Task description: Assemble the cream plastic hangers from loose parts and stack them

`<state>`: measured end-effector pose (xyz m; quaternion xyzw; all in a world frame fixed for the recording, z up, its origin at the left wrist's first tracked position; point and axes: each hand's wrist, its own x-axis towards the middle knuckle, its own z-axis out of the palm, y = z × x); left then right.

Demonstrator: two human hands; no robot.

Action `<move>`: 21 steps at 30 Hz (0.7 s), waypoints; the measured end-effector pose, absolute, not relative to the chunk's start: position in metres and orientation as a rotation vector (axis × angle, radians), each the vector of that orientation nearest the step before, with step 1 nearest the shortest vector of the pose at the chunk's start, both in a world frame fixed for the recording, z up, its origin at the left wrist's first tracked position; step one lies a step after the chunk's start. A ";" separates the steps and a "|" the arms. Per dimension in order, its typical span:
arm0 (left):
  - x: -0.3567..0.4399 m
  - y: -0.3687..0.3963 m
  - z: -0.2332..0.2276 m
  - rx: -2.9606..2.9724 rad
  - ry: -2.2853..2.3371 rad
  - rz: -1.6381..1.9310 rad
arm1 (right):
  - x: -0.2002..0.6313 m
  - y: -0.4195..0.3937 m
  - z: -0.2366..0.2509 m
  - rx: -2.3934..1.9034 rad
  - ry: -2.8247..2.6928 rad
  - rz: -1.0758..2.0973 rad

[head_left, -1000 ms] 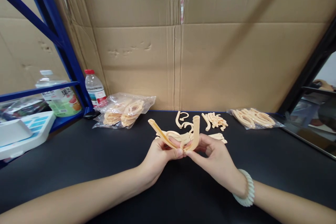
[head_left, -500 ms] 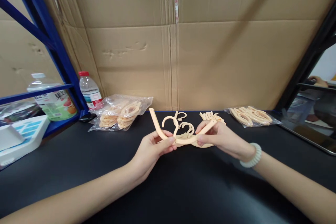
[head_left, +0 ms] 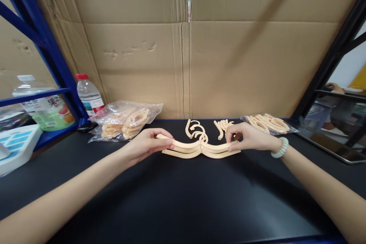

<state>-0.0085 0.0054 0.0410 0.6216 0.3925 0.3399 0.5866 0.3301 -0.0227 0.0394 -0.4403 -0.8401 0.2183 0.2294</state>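
A beige folding hanger (head_left: 188, 145) is spread wide, its two arms meeting at a hook in the middle. My left hand (head_left: 145, 143) is closed on the end of its left arm. The tip of its right arm is pinched in my right hand (head_left: 246, 137). Right beneath it, more opened hangers (head_left: 188, 155) lie stacked on the black table (head_left: 183, 202), arms lined up. Their curved hooks (head_left: 201, 136) overlap behind the arms. Just beyond lies a loose beige piece (head_left: 188, 129).
Several folded beige hangers (head_left: 221, 127) lie behind my right hand. Clear bags of beige parts sit at the back left (head_left: 126, 122) and back right (head_left: 268, 122). A red-capped bottle (head_left: 90, 97) stands by the blue rack (head_left: 53, 53). Cardboard (head_left: 243, 65) walls the back.
The hanger held up between my hands, arms angled upward, has come down onto the stack with its arms spread flatter. My left hand moved out left to the arm's end.
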 end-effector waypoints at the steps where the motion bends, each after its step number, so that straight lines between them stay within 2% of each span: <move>1: -0.011 0.008 0.042 1.628 0.938 0.729 | 0.332 -0.023 0.040 -1.209 -2.344 0.600; 5: -0.014 0.008 0.045 2.278 0.956 0.606 | 0.333 -0.024 0.042 -1.235 -2.463 0.583; 8: -0.012 0.005 0.044 2.557 0.884 0.546 | 0.331 -0.025 0.041 -1.253 -2.507 0.581; 21: -0.014 0.000 0.039 2.850 0.753 0.391 | 0.330 -0.025 0.038 -1.305 -2.562 0.620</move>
